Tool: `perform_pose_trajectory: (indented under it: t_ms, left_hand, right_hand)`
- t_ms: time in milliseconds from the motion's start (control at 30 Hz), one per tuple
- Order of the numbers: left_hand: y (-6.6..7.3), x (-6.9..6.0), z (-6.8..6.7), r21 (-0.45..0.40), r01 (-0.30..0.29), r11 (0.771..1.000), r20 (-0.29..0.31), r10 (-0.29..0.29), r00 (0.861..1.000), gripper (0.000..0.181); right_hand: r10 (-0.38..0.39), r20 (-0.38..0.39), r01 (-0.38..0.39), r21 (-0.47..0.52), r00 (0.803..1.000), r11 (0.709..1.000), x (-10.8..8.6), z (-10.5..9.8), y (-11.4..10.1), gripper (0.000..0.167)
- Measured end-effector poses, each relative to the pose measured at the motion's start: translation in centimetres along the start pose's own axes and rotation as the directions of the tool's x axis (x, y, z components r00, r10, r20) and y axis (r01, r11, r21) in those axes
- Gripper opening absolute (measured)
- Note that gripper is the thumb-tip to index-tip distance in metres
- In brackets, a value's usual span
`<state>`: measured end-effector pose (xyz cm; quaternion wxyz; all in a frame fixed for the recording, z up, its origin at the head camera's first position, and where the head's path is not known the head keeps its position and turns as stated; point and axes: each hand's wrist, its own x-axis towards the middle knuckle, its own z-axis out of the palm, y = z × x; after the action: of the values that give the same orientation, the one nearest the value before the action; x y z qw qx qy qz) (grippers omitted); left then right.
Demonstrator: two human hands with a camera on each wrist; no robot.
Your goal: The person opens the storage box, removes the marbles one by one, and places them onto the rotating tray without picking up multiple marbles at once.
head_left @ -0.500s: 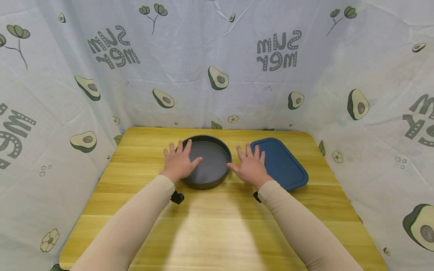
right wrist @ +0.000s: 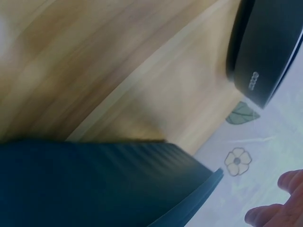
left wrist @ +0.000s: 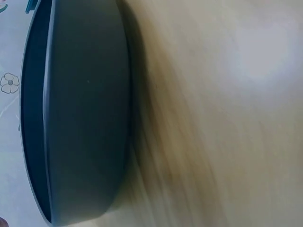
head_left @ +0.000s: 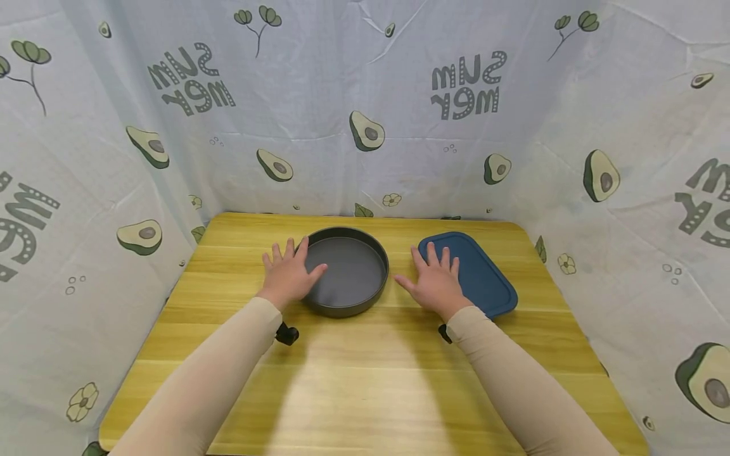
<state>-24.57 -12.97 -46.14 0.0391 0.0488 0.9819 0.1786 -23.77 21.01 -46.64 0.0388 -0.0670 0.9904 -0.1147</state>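
A round dark grey pan (head_left: 348, 272) with a raised rim sits near the middle of the table. To its right lies a blue rectangular board or lid (head_left: 485, 278) with rounded corners. My left hand (head_left: 287, 275) is spread over the pan's left edge; whether it touches the rim cannot be told. My right hand (head_left: 436, 282) is spread over the blue piece's left side, its thumb pointing toward the pan. Neither hand holds anything. The pan's outer wall (left wrist: 87, 109) fills much of the left wrist view. In the right wrist view, fingertips (right wrist: 291, 182) show beyond the blue piece (right wrist: 94, 184).
The wooden table (head_left: 353, 380) has rounded corners. A white curtain (head_left: 319, 82) printed with avocados and lettering hangs behind it and along both sides. Small black wrist-worn devices (head_left: 287, 334) show under the sleeves.
My hands have moved apart: the left hand slid leftward off the pan's inside toward its edge, and the right hand shifted right over the blue piece. Pan and blue piece stay put.
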Motion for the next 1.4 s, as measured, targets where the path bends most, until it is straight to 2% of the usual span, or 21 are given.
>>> perform_pose_trajectory:
  t_ms: [367,767,1133,1400]
  left_hand:
    - [-1.6,-0.9,0.6,-0.049,0.034,0.998,0.025,-0.033,0.999,0.093]
    - [-2.7,-1.7,2.6,-0.061,0.043,0.997,0.045,-0.040,0.998,0.096]
    - [-2.9,-1.9,3.9,-0.073,0.057,0.996,0.092,-0.050,0.995,0.104]
    - [-2.8,-2.1,4.5,-0.097,0.072,0.993,0.096,-0.062,0.993,0.106]
  right_hand:
    - [0.018,0.003,-0.018,0.006,1.000,1.000,-1.3,-0.6,2.2,0.094]
    - [0.022,0.013,-0.022,-0.003,1.000,1.000,-2.7,-1.0,4.6,0.096]
    - [-0.046,0.041,0.046,0.008,0.998,0.999,-4.6,-1.1,8.3,0.089]
    - [-0.112,0.076,0.109,0.047,0.991,0.993,-6.3,-0.8,11.0,0.087]
